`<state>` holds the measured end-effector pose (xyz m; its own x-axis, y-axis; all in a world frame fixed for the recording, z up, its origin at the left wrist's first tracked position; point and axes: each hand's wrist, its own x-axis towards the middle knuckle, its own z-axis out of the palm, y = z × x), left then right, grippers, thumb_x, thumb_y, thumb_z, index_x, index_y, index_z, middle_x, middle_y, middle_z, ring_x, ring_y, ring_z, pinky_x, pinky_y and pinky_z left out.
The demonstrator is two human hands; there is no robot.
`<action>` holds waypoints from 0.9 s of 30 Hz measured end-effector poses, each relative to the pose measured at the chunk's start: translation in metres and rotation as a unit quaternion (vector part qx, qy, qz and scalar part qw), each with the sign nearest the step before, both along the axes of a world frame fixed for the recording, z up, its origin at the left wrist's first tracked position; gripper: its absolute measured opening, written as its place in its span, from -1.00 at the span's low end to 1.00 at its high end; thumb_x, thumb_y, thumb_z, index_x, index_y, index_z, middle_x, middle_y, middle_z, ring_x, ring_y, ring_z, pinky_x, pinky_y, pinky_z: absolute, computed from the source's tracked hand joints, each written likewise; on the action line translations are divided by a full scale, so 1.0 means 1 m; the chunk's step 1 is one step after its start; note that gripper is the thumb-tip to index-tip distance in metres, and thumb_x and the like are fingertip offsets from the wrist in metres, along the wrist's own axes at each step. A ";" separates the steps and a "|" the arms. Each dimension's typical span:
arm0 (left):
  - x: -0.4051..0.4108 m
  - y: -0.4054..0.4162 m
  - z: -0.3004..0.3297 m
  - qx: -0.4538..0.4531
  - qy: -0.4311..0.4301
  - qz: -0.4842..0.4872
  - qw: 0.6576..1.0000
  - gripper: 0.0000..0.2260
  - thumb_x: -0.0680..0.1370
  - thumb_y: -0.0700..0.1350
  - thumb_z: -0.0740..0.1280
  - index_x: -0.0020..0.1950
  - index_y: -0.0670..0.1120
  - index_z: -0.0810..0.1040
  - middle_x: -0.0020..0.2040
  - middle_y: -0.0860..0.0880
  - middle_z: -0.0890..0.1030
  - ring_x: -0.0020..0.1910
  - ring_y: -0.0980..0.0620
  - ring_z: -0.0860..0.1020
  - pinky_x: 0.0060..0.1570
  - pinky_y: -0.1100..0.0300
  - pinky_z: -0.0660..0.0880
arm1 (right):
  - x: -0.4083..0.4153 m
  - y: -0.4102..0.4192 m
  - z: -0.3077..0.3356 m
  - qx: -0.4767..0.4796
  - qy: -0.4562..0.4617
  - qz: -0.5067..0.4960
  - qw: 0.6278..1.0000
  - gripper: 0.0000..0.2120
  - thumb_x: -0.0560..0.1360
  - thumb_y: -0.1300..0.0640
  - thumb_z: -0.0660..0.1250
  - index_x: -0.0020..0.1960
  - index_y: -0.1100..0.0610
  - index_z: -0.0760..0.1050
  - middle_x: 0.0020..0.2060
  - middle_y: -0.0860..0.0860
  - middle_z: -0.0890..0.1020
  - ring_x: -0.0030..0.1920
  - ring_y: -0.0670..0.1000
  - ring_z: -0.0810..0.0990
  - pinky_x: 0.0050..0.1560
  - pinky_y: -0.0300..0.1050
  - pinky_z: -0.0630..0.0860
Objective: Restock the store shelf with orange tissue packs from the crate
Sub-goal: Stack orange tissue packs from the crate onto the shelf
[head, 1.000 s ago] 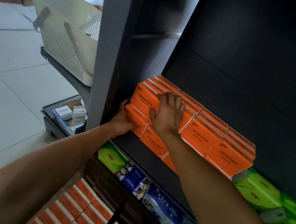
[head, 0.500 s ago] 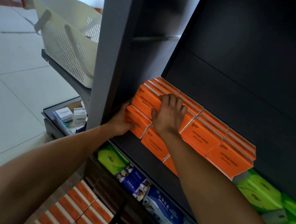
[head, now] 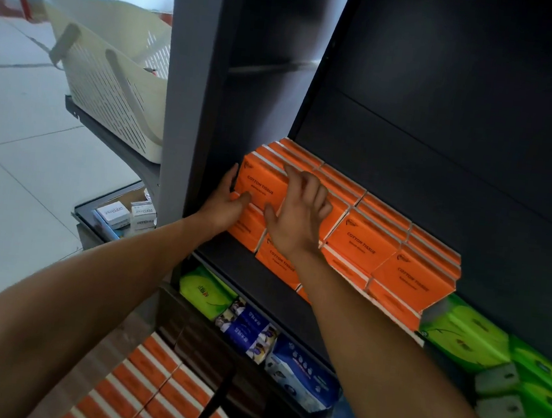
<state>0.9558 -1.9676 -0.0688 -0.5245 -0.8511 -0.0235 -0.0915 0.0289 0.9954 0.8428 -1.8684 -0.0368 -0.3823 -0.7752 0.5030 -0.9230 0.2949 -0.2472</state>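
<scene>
Orange tissue packs (head: 363, 242) stand in two stacked rows on the dark shelf (head: 260, 275), from its left end to the middle. My left hand (head: 225, 205) lies flat against the left end of the rows, thumb on the front of the lower pack. My right hand (head: 299, 216) hovers in front of the leftmost upper pack (head: 260, 186), fingers spread and loose, holding nothing. More orange packs (head: 153, 390) fill the crate at the bottom, below my arms.
Green tissue packs (head: 478, 342) sit to the right of the orange rows. Blue and green packs (head: 248, 328) line the shelf below. A cream plastic basket (head: 112, 69) rests on a side ledge at left, small white boxes (head: 124, 215) beneath it.
My right hand has lifted off the top of the leftmost packs and pulled back a little, fingers spreading. My left hand stays at the stack's left end, thumb now on the front.
</scene>
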 end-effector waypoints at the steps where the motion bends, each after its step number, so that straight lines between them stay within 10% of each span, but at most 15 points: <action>1: -0.001 0.000 0.002 -0.005 0.003 0.004 1.000 -0.42 0.63 -0.09 0.26 0.59 0.10 0.08 0.45 0.02 0.39 0.37 0.03 0.42 0.30 0.03 0.41 | 0.002 0.006 -0.002 -0.010 -0.013 0.000 1.000 -0.28 0.43 -0.01 0.43 0.51 -0.05 0.19 0.31 0.05 0.32 0.34 0.08 0.23 0.27 0.07 0.23; 18: -0.021 0.001 0.016 -0.022 -0.144 0.088 0.985 -0.51 0.54 0.04 0.38 0.41 -0.11 0.39 0.31 -0.13 0.53 0.29 -0.17 0.51 0.26 -0.03 0.45 | -0.045 0.146 -0.039 -0.028 -0.042 -0.101 0.994 -0.48 0.50 -0.04 0.30 0.42 0.08 0.37 0.17 0.05 0.41 0.20 0.04 0.29 0.19 -0.08 0.16; 22: -0.018 0.007 0.012 0.013 -0.156 0.105 0.982 -0.35 0.56 0.09 0.34 0.56 -0.13 0.21 0.47 -0.18 0.39 0.41 -0.19 0.40 0.38 -0.03 0.36 | -0.050 0.168 -0.037 -0.072 -0.066 -0.198 0.975 -0.48 0.47 -0.05 0.38 0.38 0.07 0.40 0.17 0.06 0.42 0.21 0.07 0.30 0.19 -0.05 0.16; 27: -0.018 0.012 0.008 0.007 -0.151 0.087 0.985 -0.53 0.56 -0.01 0.33 0.44 -0.11 0.40 0.35 -0.14 0.52 0.29 -0.17 0.50 0.23 0.02 0.44 | -0.055 0.207 -0.041 -0.103 -0.167 -0.343 0.918 -0.15 0.30 -0.24 0.50 0.45 0.05 0.28 0.30 0.12 0.33 0.32 0.18 0.26 0.31 0.07 0.14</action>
<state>0.9382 -1.9552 -0.0612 -0.3387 -0.9256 -0.1686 -0.3859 -0.0268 0.9222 0.7879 -1.6611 -0.0778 -0.9052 -0.1948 0.3777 -0.3994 0.6938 -0.5992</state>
